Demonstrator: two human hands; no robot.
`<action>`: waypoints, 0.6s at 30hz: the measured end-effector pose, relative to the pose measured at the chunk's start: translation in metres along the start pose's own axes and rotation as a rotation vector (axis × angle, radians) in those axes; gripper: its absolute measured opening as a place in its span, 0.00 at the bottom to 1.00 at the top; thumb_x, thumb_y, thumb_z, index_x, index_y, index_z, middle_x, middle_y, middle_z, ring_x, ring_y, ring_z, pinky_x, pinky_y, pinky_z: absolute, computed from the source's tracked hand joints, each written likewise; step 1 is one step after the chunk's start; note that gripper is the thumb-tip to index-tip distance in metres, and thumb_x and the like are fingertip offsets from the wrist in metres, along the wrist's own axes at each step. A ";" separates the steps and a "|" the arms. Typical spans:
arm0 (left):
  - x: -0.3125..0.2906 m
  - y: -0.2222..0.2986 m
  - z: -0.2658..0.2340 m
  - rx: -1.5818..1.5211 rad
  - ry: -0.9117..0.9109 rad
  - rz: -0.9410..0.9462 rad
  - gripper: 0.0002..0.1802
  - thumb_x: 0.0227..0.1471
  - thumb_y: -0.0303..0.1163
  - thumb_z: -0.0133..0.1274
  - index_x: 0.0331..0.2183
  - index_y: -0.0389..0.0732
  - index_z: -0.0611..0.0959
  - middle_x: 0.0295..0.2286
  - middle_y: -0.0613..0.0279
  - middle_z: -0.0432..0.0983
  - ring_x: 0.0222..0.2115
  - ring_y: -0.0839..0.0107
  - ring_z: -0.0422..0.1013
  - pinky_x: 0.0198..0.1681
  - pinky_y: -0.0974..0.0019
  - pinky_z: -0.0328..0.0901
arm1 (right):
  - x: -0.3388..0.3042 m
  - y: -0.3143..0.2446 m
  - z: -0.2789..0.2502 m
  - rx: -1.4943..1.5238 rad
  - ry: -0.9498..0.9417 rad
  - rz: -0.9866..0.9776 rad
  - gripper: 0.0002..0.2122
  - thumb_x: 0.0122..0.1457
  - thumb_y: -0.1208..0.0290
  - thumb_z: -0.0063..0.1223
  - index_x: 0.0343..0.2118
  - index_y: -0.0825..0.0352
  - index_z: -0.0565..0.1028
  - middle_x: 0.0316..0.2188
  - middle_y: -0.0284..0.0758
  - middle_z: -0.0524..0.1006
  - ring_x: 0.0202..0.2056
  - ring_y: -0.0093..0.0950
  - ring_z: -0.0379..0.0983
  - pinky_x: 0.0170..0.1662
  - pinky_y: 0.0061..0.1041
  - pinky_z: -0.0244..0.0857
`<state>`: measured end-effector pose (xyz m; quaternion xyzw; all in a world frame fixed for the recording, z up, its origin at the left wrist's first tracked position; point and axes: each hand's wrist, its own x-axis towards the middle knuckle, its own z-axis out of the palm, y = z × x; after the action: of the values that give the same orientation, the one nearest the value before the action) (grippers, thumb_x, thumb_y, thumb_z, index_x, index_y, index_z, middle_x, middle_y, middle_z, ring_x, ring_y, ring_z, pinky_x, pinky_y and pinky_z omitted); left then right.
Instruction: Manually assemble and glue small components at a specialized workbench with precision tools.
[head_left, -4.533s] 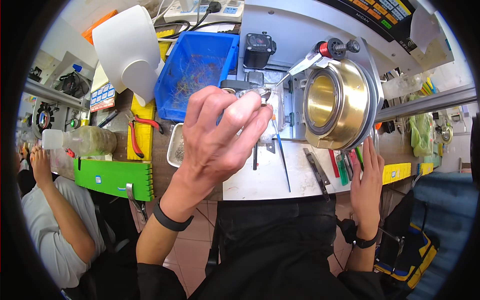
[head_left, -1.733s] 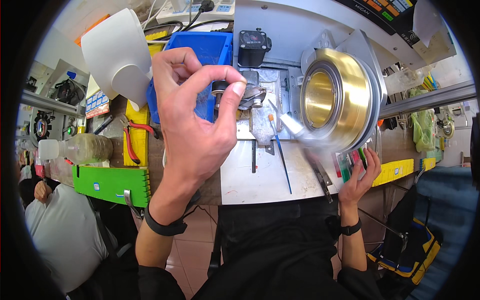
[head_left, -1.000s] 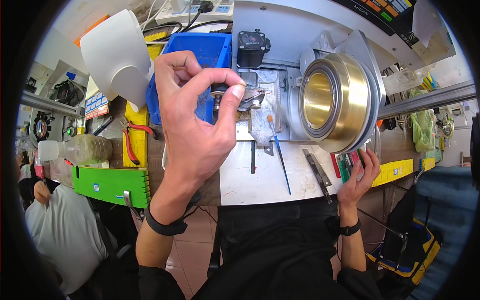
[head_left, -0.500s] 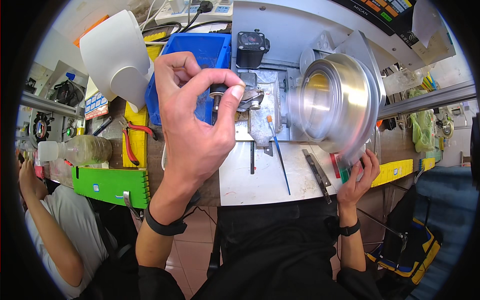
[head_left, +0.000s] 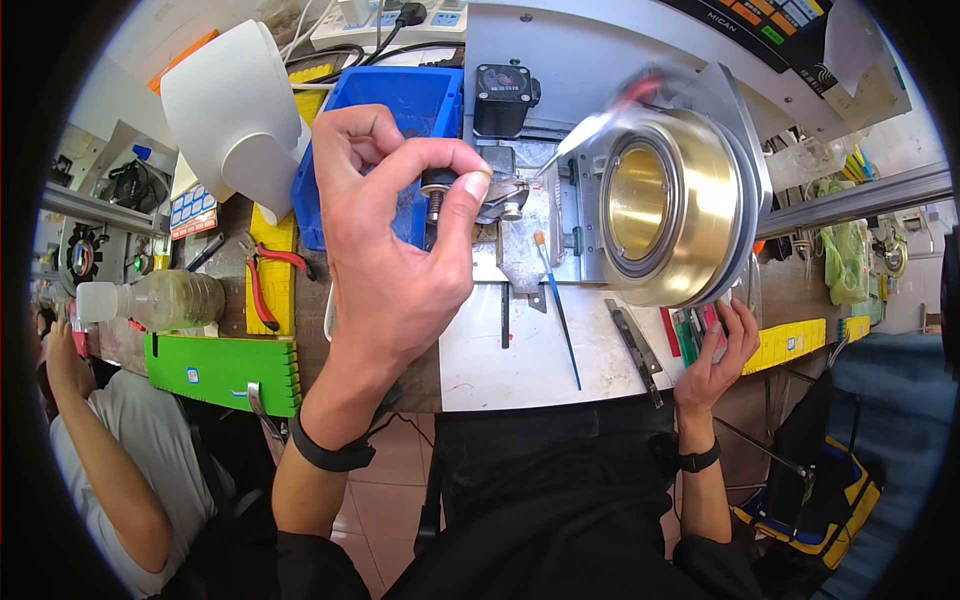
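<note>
My left hand (head_left: 405,235) is raised at the middle of the bench, its thumb and index fingertip pressed together in a pinch. What the pinch holds, if anything, is too small to make out. Beside those fingertips sits a small metal clamp (head_left: 510,205) on a machine block, with a black-capped spring screw (head_left: 435,200) behind the hand. A pale tapered arm (head_left: 590,128), smeared by motion, points at the clamp from the brass-coloured drum (head_left: 690,215). Below the drum, my right hand (head_left: 712,368) has its fingers apart, beside small red and green items (head_left: 690,330).
A thin blue brush (head_left: 560,320) and a dark metal bar (head_left: 635,345) lie on a white board (head_left: 480,375). Leftward are a blue bin (head_left: 390,95), red-handled pliers (head_left: 262,285), a clear bottle (head_left: 180,300) and a white curved stand (head_left: 230,110). Another person's arm (head_left: 110,450) shows far left.
The machine's arm has swung from a blur around the drum to its upper left, pointing at the clamp. The drum looks sharper. Both my hands have stayed nearly still.
</note>
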<state>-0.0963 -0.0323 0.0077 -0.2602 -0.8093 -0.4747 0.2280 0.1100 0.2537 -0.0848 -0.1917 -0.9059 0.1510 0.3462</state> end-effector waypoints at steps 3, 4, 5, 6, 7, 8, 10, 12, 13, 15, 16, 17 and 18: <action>0.000 0.000 0.000 -0.003 0.000 0.000 0.05 0.47 0.24 0.63 0.30 0.38 0.84 0.35 0.64 0.57 0.36 0.71 0.60 0.42 0.70 0.59 | 0.000 0.000 0.000 -0.001 0.000 0.000 0.12 0.64 0.76 0.46 0.47 0.73 0.76 0.52 0.44 0.71 0.54 0.41 0.64 0.59 0.39 0.54; 0.000 0.000 0.000 -0.001 -0.002 0.000 0.05 0.47 0.24 0.63 0.30 0.38 0.84 0.35 0.64 0.57 0.36 0.71 0.60 0.42 0.69 0.59 | 0.000 0.000 0.000 -0.002 0.002 0.001 0.12 0.64 0.76 0.46 0.47 0.73 0.76 0.52 0.44 0.71 0.54 0.41 0.64 0.59 0.39 0.54; 0.000 0.000 0.000 0.002 -0.003 -0.001 0.05 0.47 0.24 0.63 0.30 0.38 0.84 0.35 0.64 0.57 0.36 0.71 0.60 0.42 0.69 0.59 | 0.000 0.000 0.000 -0.002 0.002 0.001 0.12 0.64 0.76 0.46 0.47 0.73 0.76 0.52 0.44 0.71 0.54 0.41 0.64 0.59 0.39 0.54; 0.000 0.000 0.000 0.002 -0.003 -0.001 0.05 0.47 0.24 0.63 0.30 0.38 0.84 0.35 0.64 0.57 0.36 0.71 0.60 0.42 0.69 0.59 | 0.000 0.001 0.000 -0.002 0.003 0.001 0.12 0.64 0.76 0.46 0.47 0.73 0.76 0.52 0.44 0.71 0.54 0.41 0.64 0.59 0.39 0.54; 0.000 0.000 0.000 0.001 -0.003 0.000 0.05 0.47 0.24 0.63 0.30 0.38 0.84 0.35 0.64 0.57 0.36 0.71 0.60 0.42 0.69 0.59 | 0.000 0.001 0.001 -0.002 0.003 0.002 0.12 0.64 0.76 0.46 0.47 0.73 0.76 0.52 0.44 0.71 0.54 0.41 0.64 0.59 0.39 0.54; 0.000 0.000 0.000 0.001 -0.003 0.000 0.05 0.47 0.25 0.63 0.30 0.38 0.84 0.35 0.64 0.57 0.36 0.71 0.60 0.42 0.69 0.59 | -0.001 0.001 0.000 -0.003 0.003 0.002 0.12 0.64 0.76 0.46 0.47 0.73 0.76 0.52 0.44 0.71 0.54 0.41 0.64 0.59 0.39 0.54; 0.000 0.000 0.000 0.002 -0.003 0.002 0.05 0.47 0.25 0.63 0.30 0.38 0.84 0.35 0.64 0.57 0.36 0.71 0.60 0.42 0.69 0.59 | -0.001 0.001 0.000 0.002 0.005 -0.002 0.12 0.64 0.76 0.46 0.47 0.73 0.76 0.52 0.44 0.71 0.54 0.41 0.63 0.59 0.39 0.54; 0.001 0.000 0.000 0.006 -0.003 0.004 0.05 0.47 0.25 0.63 0.30 0.38 0.84 0.35 0.64 0.57 0.36 0.71 0.60 0.42 0.69 0.59 | 0.000 0.000 0.000 0.002 0.006 -0.004 0.12 0.64 0.76 0.46 0.47 0.73 0.76 0.52 0.44 0.71 0.54 0.41 0.63 0.59 0.39 0.54; 0.001 0.000 0.000 0.004 -0.002 0.004 0.05 0.47 0.25 0.62 0.30 0.38 0.84 0.35 0.64 0.57 0.36 0.71 0.59 0.42 0.69 0.59 | -0.001 0.000 0.000 0.001 0.007 -0.007 0.12 0.64 0.76 0.46 0.47 0.73 0.76 0.52 0.44 0.71 0.54 0.41 0.63 0.59 0.39 0.54; 0.000 0.000 0.000 0.002 -0.002 0.004 0.05 0.47 0.25 0.62 0.30 0.38 0.84 0.35 0.64 0.57 0.36 0.71 0.59 0.43 0.69 0.59 | -0.001 0.000 0.000 -0.004 0.006 -0.003 0.12 0.64 0.75 0.46 0.47 0.73 0.76 0.52 0.44 0.71 0.54 0.41 0.63 0.59 0.39 0.54; 0.000 0.000 0.000 0.002 -0.004 0.002 0.05 0.47 0.25 0.62 0.30 0.38 0.84 0.35 0.64 0.57 0.37 0.71 0.59 0.43 0.69 0.58 | -0.001 0.001 0.000 -0.009 0.004 0.000 0.12 0.64 0.75 0.46 0.47 0.73 0.76 0.52 0.44 0.71 0.54 0.41 0.63 0.59 0.39 0.54; 0.001 0.000 0.000 0.002 -0.005 0.001 0.05 0.47 0.25 0.62 0.30 0.38 0.84 0.35 0.64 0.57 0.37 0.71 0.59 0.43 0.69 0.58 | -0.001 0.000 0.000 -0.009 0.004 0.000 0.12 0.64 0.75 0.46 0.47 0.73 0.76 0.52 0.44 0.71 0.54 0.41 0.63 0.59 0.39 0.54; 0.001 0.000 0.000 0.002 -0.006 0.001 0.05 0.47 0.25 0.62 0.30 0.38 0.84 0.35 0.64 0.57 0.37 0.71 0.59 0.43 0.69 0.58 | 0.000 0.000 0.000 -0.008 0.002 0.003 0.12 0.64 0.75 0.46 0.47 0.73 0.76 0.52 0.44 0.71 0.54 0.41 0.63 0.59 0.39 0.54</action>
<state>-0.0965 -0.0323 0.0084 -0.2618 -0.8103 -0.4730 0.2264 0.1105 0.2537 -0.0847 -0.1946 -0.9058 0.1477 0.3461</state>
